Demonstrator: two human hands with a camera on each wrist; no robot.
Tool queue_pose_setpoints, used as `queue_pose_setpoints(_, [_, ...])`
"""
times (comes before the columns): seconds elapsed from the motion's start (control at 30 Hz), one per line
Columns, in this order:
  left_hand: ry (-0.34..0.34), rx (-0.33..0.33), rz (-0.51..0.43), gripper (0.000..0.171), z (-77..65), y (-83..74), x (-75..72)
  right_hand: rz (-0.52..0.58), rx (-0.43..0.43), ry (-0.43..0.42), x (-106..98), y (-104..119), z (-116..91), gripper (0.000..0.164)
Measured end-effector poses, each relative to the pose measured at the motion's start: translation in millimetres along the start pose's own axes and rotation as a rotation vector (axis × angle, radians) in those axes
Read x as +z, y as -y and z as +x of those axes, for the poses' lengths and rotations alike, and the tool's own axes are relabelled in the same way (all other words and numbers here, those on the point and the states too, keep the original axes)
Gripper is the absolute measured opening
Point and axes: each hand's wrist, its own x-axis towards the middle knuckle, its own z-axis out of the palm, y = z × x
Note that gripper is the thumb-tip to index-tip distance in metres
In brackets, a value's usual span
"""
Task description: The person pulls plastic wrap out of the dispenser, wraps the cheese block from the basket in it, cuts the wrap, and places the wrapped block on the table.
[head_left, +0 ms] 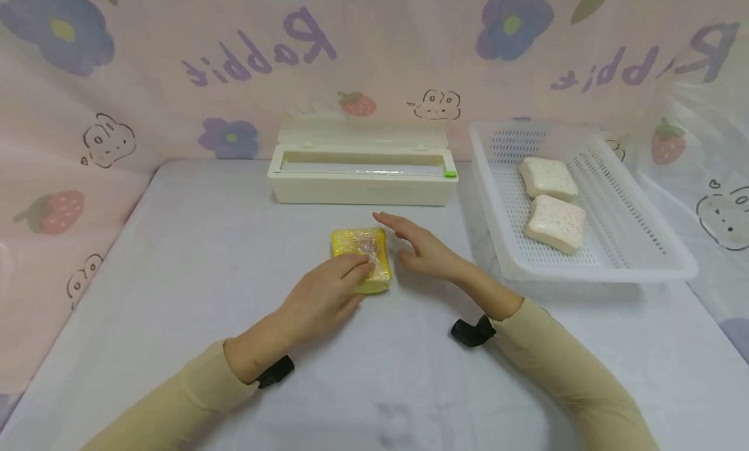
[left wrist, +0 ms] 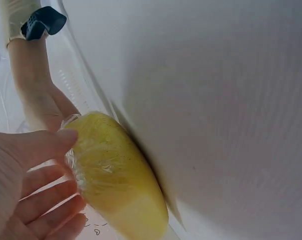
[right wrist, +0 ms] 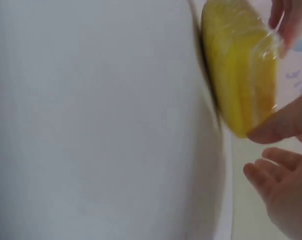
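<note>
On the white table lies a squarish yellow block (head_left: 379, 246), wrapped in wrinkled clear cling film. My left hand (head_left: 328, 295) reaches over its near left part, fingers lying across the top. In the left wrist view, the thumb (left wrist: 65, 137) meets the block's filmed edge, and the fingers extend loosely over the upper face. My right hand (head_left: 430, 246) is to the block's right, fingers extended forward and left. From the right wrist view, the right thumb (right wrist: 281, 125) is right at a corner of the block, with the other fingers spread away from it.
Behind the block stands a cream cling film dispenser (head_left: 363, 190), lid raised, with a roll inside and a green slider (head_left: 450, 174) at its right. To the right, a white perforated basket (head_left: 614, 262) holds two speckled pale blocks (head_left: 556, 223). A printed curtain (head_left: 380, 48) hangs behind.
</note>
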Motion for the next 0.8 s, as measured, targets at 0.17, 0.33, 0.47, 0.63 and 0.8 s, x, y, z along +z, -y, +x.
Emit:
queue_pose_setpoints(0.17, [0.073,-0.015,0.002,0.053,1.6,0.4,1.1,0.004,0.043,0.084,3,-6,10,0.076])
queue_pose_setpoints(0.33, [0.084,-0.036,-0.005,0.047,2.1,2.6,2.0,0.028,0.033,0.113,7,-9,16,0.066])
queue_pose_setpoints(0.47, [0.059,-0.055,-0.031,0.046,-1.1,5.8,2.1,0.052,0.060,0.111,7,-7,16,0.063])
queue_pose_setpoints(0.63, [0.024,-0.101,-0.145,0.048,-6.9,10.2,-2.2,0.112,0.071,0.118,3,-4,12,0.061])
queue_pose_setpoints(0.8, [0.011,-0.155,-0.306,0.051,-11.3,15.9,-9.1,0.198,0.034,0.099,-2,-2,8,0.058])
